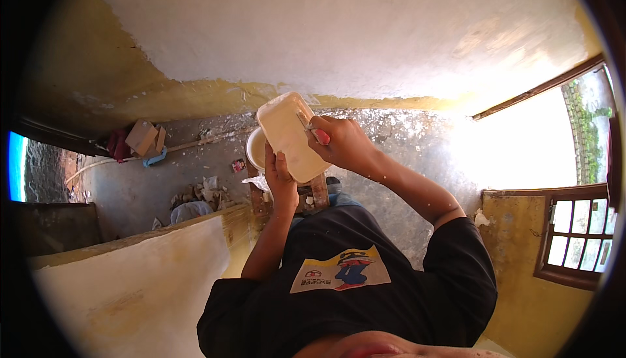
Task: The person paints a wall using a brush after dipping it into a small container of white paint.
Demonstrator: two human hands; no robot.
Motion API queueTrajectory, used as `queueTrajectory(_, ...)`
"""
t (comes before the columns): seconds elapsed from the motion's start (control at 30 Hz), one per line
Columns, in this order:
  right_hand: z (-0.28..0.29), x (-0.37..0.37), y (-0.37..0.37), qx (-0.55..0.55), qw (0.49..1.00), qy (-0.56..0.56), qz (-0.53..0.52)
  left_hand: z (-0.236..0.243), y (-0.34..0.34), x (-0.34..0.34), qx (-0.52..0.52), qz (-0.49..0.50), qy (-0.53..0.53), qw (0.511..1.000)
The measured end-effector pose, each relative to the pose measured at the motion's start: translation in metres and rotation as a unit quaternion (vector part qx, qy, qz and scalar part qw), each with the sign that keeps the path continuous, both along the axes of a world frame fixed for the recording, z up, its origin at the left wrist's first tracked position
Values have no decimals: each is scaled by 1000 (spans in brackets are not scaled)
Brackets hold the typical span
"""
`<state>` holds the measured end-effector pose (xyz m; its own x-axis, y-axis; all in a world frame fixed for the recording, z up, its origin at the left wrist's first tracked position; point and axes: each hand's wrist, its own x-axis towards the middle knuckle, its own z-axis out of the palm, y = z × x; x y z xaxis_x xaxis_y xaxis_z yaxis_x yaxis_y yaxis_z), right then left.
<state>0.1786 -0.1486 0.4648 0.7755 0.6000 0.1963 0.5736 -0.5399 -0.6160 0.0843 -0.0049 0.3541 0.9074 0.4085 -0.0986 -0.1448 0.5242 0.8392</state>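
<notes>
My left hand (280, 179) is closed on the lower left edge of a cream, shallow rectangular tray with rounded corners (287, 133), held tilted in front of my body. My right hand (342, 141) grips a red-handled putty knife (322, 136). Its blade lies against or just over the tray's right side; contact is hard to tell. Whitish smears coat the tray's face. Partly hidden behind the tray is a white round bucket (254, 149), beside a wooden stool or bench (319, 192).
Ahead stands a wall (352, 32) with white coating over yellow paint. White spatters dot the grey floor (417, 143). Cardboard boxes (141, 137) and a rubble heap (205, 195) lie to the left. A low, partly whitened wall (163, 253) is near left; a framed window (580, 231) is right.
</notes>
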Motion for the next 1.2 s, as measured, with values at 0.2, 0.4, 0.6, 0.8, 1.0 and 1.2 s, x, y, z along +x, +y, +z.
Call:
queueTrajectory(0.2, 4, -5, -13, 23, 997, 75, -28, -8, 5, 5, -22, 4, -6, 1000)
queueTrajectory(0.4, 4, -12, -10, 67, 983, 158, -71, -6, 4, 9, -28, 11, -15, 999)
queueTrajectory(0.6, -14, -9, 4, 150, 967, 198, -52, -3, 2, 10, -51, -10, -9, 999)
queueTrajectory(0.8, -9, 6, 19, 129, 974, 181, -36, -3, 0, 6, -29, -17, 12, 999)
queueTrajectory(1.0, -10, 21, 28, 125, 983, 129, -29, -2, -5, 1, -10, -32, 7, 999)
queueTrajectory(1.2, -5, 16, 23, 113, 990, 81, -31, -3, -1, -2, -9, -35, 18, 999)
